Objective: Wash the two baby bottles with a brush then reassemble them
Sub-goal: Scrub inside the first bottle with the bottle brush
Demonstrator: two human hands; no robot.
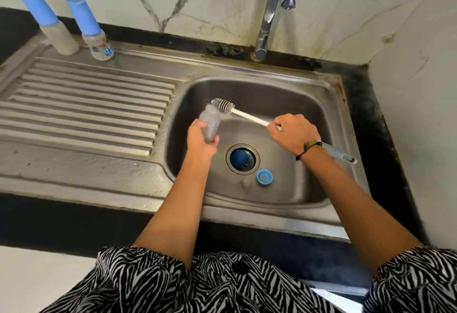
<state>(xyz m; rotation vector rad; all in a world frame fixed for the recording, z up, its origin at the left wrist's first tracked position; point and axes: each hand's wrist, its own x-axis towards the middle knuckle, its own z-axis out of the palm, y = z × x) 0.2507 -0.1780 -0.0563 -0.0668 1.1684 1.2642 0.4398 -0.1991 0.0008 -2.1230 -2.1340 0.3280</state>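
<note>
over the sink basin, the left hand grips an open bottle body, mouth tilted up and away. the right hand is closed round the white shaft of the bottle brush, whose bristle head sits at the bottle mouth, not clearly inside. a blue screw ring lies on the basin floor just beside the drain. two capped bottles stand on the drainboard, well apart. risks: wet plastic could slip from the left hand's grip, and a knocked ring could settle over the drain.
</note>
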